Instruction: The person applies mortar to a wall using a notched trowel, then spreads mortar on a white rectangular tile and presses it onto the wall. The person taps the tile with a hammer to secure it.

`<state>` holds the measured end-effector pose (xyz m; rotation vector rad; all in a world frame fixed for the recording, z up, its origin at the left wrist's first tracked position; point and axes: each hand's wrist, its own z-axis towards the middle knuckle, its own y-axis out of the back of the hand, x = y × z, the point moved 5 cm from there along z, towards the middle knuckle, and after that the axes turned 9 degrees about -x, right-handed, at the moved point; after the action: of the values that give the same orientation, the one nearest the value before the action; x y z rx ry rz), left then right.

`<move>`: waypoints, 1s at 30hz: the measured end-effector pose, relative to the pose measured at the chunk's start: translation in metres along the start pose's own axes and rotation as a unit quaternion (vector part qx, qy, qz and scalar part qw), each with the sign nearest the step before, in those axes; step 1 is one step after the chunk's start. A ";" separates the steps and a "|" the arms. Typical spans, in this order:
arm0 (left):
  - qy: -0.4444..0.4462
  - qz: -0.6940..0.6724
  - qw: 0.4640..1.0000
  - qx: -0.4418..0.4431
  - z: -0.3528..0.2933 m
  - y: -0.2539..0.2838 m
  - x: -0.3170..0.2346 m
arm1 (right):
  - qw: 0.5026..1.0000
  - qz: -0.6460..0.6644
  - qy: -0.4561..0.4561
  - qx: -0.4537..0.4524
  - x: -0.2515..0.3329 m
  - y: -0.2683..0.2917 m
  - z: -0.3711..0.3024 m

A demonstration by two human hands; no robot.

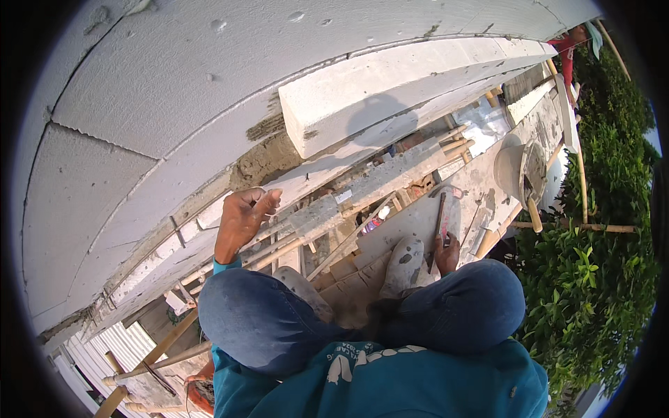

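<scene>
My left hand (245,221) is beside the ledge of the white block wall (174,83), its fingers curled and the thumb pressed toward them. A small dark spot shows between the fingers; what they hold, if anything, I cannot make out. Just past it, a short dark nail-like piece (307,176) stands on the ledge. A long white block (397,83) lies along the wall, with grey mortar (268,159) at its near end. Low beside my right knee, my right hand (447,253) is closed around the lower end of a dark, narrow bar-like tool (441,214).
I squat on a plank scaffold (369,296) with bamboo poles (279,252); gaps open between planks and wall. A mortar-stained bucket (512,167) with a wooden-handled tool (534,216) stands ahead right. Another person's red sleeve (568,59) shows at the far end. Trees (592,285) line the right.
</scene>
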<state>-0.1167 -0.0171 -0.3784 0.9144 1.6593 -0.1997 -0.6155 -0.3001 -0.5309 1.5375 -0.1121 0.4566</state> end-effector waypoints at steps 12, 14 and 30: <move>0.052 0.011 0.999 -0.004 -0.014 -0.007 0.015 | 0.881 -0.090 0.132 -0.446 0.015 0.184 0.106; 0.056 0.014 0.998 -0.004 -0.012 -0.008 0.018 | 0.861 -0.199 0.079 -0.462 -0.011 0.211 0.140; 0.039 0.048 0.998 0.014 -0.008 -0.017 0.017 | 0.949 -0.261 -0.109 -0.136 -0.096 0.205 0.118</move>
<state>-0.1340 -0.0164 -0.3971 1.0309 1.6840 -0.1231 -0.7501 -0.4425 -0.3672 1.2758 0.0616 -0.1478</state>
